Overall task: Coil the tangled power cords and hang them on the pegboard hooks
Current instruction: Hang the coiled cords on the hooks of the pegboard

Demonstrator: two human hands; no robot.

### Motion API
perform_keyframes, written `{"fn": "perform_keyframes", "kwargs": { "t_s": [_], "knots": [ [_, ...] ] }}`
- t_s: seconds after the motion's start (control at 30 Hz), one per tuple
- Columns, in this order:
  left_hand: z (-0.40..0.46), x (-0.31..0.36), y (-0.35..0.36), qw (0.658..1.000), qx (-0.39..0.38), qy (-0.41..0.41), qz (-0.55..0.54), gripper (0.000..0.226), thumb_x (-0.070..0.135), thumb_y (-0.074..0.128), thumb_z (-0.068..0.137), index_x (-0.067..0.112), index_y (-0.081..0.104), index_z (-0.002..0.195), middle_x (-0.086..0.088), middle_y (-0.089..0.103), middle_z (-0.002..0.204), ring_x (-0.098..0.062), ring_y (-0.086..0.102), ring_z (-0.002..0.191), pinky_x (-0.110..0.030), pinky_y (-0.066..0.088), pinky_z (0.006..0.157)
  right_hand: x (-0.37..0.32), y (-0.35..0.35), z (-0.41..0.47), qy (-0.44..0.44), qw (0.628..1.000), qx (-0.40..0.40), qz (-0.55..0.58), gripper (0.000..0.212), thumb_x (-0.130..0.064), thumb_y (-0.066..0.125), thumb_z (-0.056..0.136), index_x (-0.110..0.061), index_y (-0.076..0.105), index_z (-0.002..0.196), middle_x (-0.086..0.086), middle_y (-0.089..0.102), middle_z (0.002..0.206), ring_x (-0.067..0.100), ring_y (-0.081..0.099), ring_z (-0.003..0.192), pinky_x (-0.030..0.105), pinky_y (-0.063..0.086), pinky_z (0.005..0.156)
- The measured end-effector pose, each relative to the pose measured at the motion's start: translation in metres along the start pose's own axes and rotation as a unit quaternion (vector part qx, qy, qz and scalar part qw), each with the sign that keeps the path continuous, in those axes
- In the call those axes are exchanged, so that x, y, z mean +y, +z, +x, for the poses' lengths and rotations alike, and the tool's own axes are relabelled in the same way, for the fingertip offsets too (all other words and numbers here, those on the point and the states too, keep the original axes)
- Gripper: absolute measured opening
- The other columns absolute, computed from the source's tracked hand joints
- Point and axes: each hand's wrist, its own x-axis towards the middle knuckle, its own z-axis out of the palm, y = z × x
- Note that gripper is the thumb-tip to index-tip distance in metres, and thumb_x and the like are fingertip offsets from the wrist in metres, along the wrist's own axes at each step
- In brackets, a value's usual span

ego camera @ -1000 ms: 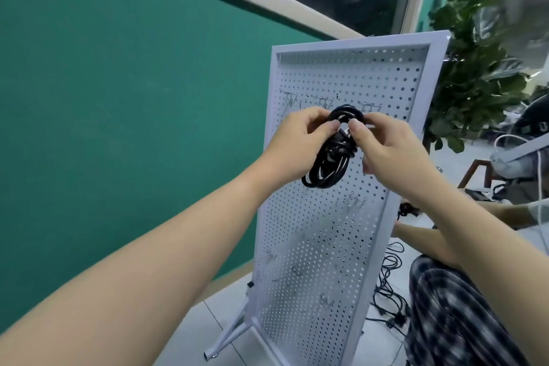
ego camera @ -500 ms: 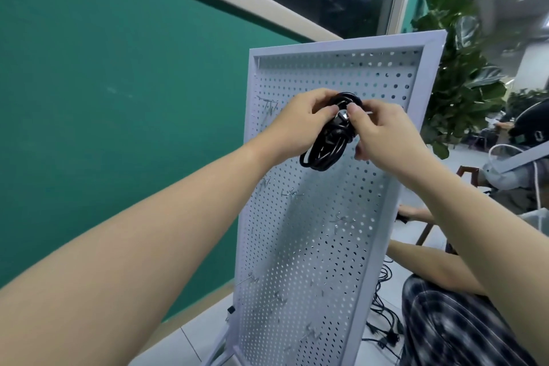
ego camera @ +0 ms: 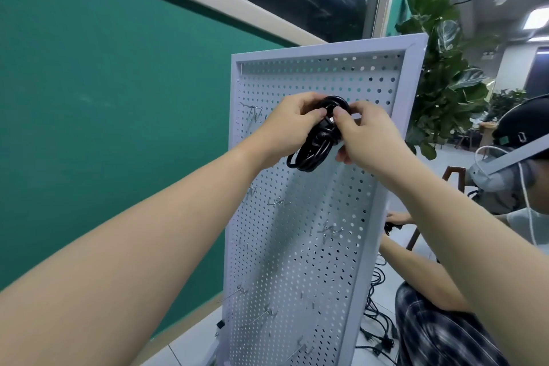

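Green wall behind, a coiled cord is pinched by left hand and right hand against the pegboard near its top edge, hanging downward.

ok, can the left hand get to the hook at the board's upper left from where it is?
Probably yes. The hook sits just left of the left hand with bare pegboard between them. But that hand grips the coiled cord together with the right hand, so it isn't free.

A black coiled cord, a white pegboard, a green wall, dark plaid trousers
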Motion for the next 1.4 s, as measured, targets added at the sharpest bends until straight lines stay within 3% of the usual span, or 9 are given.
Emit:
{"fn": "perform_keyframes", "kwargs": {
  "t_s": [0.2, 0.37, 0.5, 0.63, 0.73, 0.9, 1.13, 1.27, 1.4],
  "knots": [
    [0.004, 0.002, 0.004, 1.0, -0.006, -0.015, -0.019, 0.029, 0.01, 0.045, 0.108, 0.011, 0.068, 0.126, -0.008, 0.074, 0.116, -0.015, 0.069, 0.097, -0.029, 0.056, 0.088, 0.001, 0.011, -0.008, 0.023, 0.997, 0.016, 0.077, 0.022, -0.036, 0.042, 0.11, -0.019, 0.052, 0.12, 0.008, 0.066, 0.107, 0.01, 0.066, 0.047, 0.044, 0.061, 0.067],
    [0.001, 0.0, 0.002, 0.998, -0.045, -0.051, -0.012, 0.027, 0.013, 0.043, 0.11, 0.01, 0.067, 0.124, 0.001, 0.068, 0.09, -0.007, 0.064, 0.076, -0.027, 0.052, 0.078, 0.004, 0.013, -0.013, 0.029, 0.998, 0.004, 0.055, 0.016, -0.032, 0.038, 0.111, -0.024, 0.05, 0.116, 0.008, 0.067, 0.1, 0.015, 0.067, 0.054, 0.047, 0.063, 0.07],
    [-0.002, -0.003, 0.005, 0.996, -0.052, -0.065, -0.032, 0.028, 0.014, 0.042, 0.111, 0.009, 0.066, 0.124, -0.006, 0.069, 0.099, -0.012, 0.066, 0.083, -0.029, 0.056, 0.08, 0.008, 0.015, -0.014, 0.015, 0.999, 0.009, 0.038, 0.017, -0.033, 0.039, 0.111, -0.025, 0.05, 0.119, 0.007, 0.067, 0.102, 0.014, 0.066, 0.049, 0.052, 0.062, 0.071],
    [-0.001, -0.012, 0.008, 0.994, -0.032, -0.076, -0.073, 0.026, 0.014, 0.043, 0.11, 0.006, 0.063, 0.124, -0.01, 0.068, 0.104, -0.014, 0.066, 0.083, -0.029, 0.055, 0.077, 0.011, 0.016, -0.014, 0.015, 0.999, 0.014, 0.027, 0.018, -0.035, 0.042, 0.11, -0.025, 0.05, 0.124, 0.0, 0.064, 0.096, 0.013, 0.065, 0.047, 0.041, 0.061, 0.063],
    [-0.003, -0.025, 0.011, 0.99, 0.004, -0.088, -0.108, 0.021, 0.015, 0.048, 0.109, 0.009, 0.061, 0.123, -0.007, 0.068, 0.107, -0.019, 0.067, 0.094, -0.041, 0.058, 0.091, 0.016, 0.017, -0.017, 0.011, 1.0, 0.019, 0.011, 0.023, -0.034, 0.047, 0.109, -0.024, 0.049, 0.129, 0.001, 0.064, 0.089, 0.021, 0.067, 0.053, 0.026, 0.051, 0.044],
    [-0.012, -0.033, 0.013, 0.978, -0.007, -0.113, -0.174, 0.016, 0.023, 0.053, 0.108, 0.014, 0.066, 0.107, -0.007, 0.07, 0.105, -0.017, 0.068, 0.092, -0.028, 0.055, 0.078, 0.021, 0.023, -0.023, -0.015, 0.999, 0.05, -0.009, 0.037, -0.035, 0.051, 0.107, -0.022, 0.049, 0.142, 0.006, 0.068, 0.083, 0.032, 0.07, 0.07, 0.05, 0.059, 0.073],
    [-0.053, -0.05, 0.0, 0.986, -0.022, -0.158, -0.049, 0.022, 0.03, 0.055, 0.106, 0.016, 0.071, 0.112, -0.001, 0.078, 0.105, -0.021, 0.074, 0.097, -0.036, 0.059, 0.091, 0.023, 0.018, -0.051, 0.001, 0.997, 0.074, 0.028, 0.02, -0.037, 0.056, 0.104, -0.025, 0.052, 0.12, -0.002, 0.065, 0.086, 0.03, 0.072, 0.077, 0.047, 0.059, 0.077],
    [-0.111, -0.072, -0.024, 0.984, -0.017, -0.178, 0.022, 0.02, 0.03, 0.059, 0.105, 0.016, 0.071, 0.113, 0.002, 0.078, 0.104, -0.013, 0.074, 0.092, -0.026, 0.057, 0.082, 0.037, 0.031, -0.095, 0.015, 0.996, 0.073, 0.041, 0.019, -0.04, 0.058, 0.101, -0.025, 0.056, 0.113, -0.004, 0.064, 0.091, 0.028, 0.072, 0.075, 0.044, 0.056, 0.073],
    [-0.188, -0.101, -0.053, 0.971, 0.024, -0.23, 0.053, 0.016, 0.019, 0.056, 0.105, 0.012, 0.071, 0.103, -0.005, 0.078, 0.098, -0.01, 0.069, 0.08, -0.023, 0.053, 0.074, 0.062, 0.08, -0.16, 0.075, 0.989, -0.054, 0.113, 0.009, -0.029, 0.06, 0.101, -0.02, 0.06, 0.099, 0.006, 0.069, 0.088, 0.018, 0.068, 0.055, 0.033, 0.052, 0.055]
  ]
}}
